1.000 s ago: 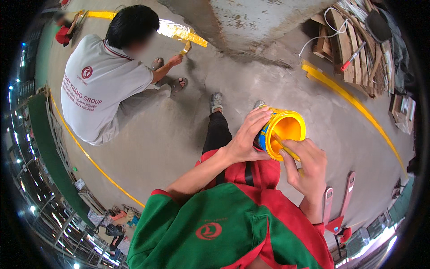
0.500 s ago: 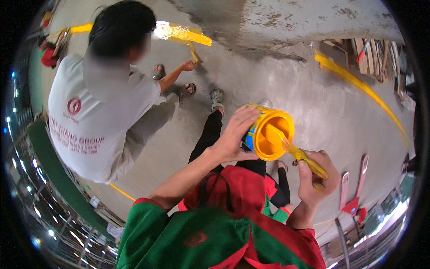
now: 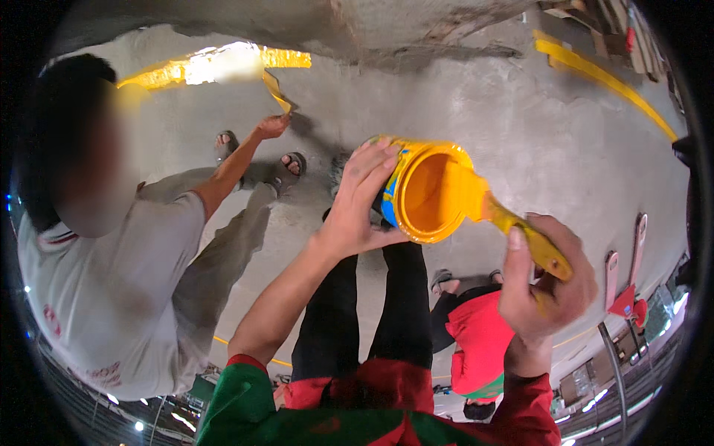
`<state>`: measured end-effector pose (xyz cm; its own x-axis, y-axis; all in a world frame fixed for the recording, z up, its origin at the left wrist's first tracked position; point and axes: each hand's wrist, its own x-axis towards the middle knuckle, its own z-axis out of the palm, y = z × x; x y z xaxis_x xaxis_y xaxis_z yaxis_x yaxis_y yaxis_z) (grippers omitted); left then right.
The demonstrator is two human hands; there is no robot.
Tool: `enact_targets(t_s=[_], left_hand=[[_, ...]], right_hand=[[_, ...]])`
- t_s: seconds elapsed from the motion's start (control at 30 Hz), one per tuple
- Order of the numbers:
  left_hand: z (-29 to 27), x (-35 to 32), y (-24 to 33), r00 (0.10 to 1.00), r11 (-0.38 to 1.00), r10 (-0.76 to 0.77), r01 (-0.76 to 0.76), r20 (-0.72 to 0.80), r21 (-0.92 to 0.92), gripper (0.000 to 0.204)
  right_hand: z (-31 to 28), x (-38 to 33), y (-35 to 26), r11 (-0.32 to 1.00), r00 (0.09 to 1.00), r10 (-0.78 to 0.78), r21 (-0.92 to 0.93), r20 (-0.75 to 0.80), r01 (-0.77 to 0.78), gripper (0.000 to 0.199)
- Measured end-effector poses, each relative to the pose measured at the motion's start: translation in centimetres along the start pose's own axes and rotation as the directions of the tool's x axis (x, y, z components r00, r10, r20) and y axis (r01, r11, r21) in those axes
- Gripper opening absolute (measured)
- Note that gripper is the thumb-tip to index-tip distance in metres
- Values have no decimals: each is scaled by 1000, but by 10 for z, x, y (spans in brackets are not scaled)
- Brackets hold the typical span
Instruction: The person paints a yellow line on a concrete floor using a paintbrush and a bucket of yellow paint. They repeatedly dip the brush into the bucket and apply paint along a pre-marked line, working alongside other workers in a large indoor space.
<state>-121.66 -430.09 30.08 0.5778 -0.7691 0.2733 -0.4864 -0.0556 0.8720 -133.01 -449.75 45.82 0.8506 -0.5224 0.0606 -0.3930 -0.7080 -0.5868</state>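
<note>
**Hands, paint can and loaded brush above a grey floor (clock positions taken from the can).**

The left hand (image 3: 357, 202), at nine o'clock, grips the side of a yellow-and-blue paint can (image 3: 425, 195), which is tilted so that its mouth faces the viewer. The right hand (image 3: 552, 281), at four o'clock, is closed around the handle of a paintbrush (image 3: 529, 239); its paint-coated bristles (image 3: 467, 195) overlap the can's mouth at three o'clock. At ten o'clock, a bright yellow strip (image 3: 163, 74) runs along the floor (image 3: 509, 171); near its end is a second brush (image 3: 277, 93), held by a co-worker in a white shirt (image 3: 111, 297), between eight and nine. Farther out: another yellow strip (image 3: 606, 80) at two o'clock, pink-red forks (image 3: 611, 279) at four, and a person in red and green (image 3: 480, 342) at five.
</note>
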Motion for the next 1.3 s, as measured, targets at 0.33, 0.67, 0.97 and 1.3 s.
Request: enact_targets(t_s=[0.33, 0.67, 0.97, 1.3], left_hand=[[65, -51, -229, 991, 996, -79, 84, 107, -38, 113], [97, -79, -380, 987, 991, 122, -115, 107, -74, 102], [98, -101, -378, 999, 999, 34, -35, -16, -37, 108], [84, -130, -390, 990, 994, -49, 61, -134, 91, 112]], right_hand=[[194, 5, 135, 899, 899, -391, 289, 197, 328, 25], [284, 42, 199, 647, 382, -662, 234, 645, 725, 22], [332, 9, 202, 825, 991, 90, 550, 96, -128, 14], [385, -8, 246, 715, 943, 332, 647, 18, -264, 20]])
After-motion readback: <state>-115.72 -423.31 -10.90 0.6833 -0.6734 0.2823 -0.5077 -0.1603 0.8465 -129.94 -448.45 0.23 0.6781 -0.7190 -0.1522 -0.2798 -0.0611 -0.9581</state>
